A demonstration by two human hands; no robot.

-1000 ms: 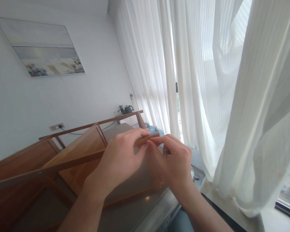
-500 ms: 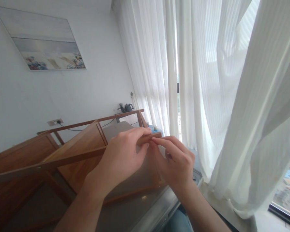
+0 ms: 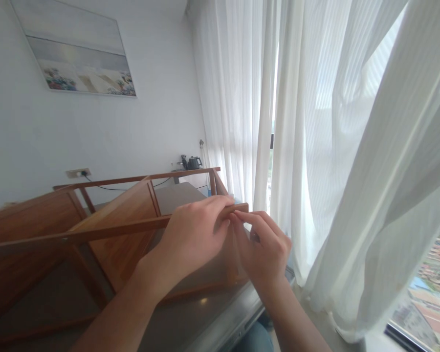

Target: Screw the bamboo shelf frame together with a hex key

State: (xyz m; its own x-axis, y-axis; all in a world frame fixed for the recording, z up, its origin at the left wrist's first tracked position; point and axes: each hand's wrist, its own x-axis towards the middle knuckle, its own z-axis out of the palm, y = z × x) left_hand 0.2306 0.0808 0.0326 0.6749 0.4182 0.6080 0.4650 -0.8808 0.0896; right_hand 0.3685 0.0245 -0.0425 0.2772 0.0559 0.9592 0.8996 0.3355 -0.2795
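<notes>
- hands: the left hand (image 3: 192, 234) and the right hand (image 3: 264, 254) stand close together, fingertips meeting, both closed on one wooden strip (image 3: 239, 208).
- grip: the left fingers (image 3: 212, 208) wrap over the strip from the near side; the right fingertips (image 3: 247, 217) pinch it from the window side.
- location: the strip sits at the hands, above a grey surface (image 3: 205, 313), with its far end showing past the left fingers.
- caution: the hands hide its middle, so it cannot be told whether it is a loose piece or the end of the long rail (image 3: 113, 228) of the wooden frame (image 3: 121, 254).
- handling note: a short span between the two pinch points appears sound, since it limits wobble; even finger pressure is advised.
- surroundings: a white sheer curtain (image 3: 315, 146) hangs just beside the right hand; a dark kettle (image 3: 194, 163) stands well beyond the frame, near a wall socket (image 3: 77, 173).
</notes>
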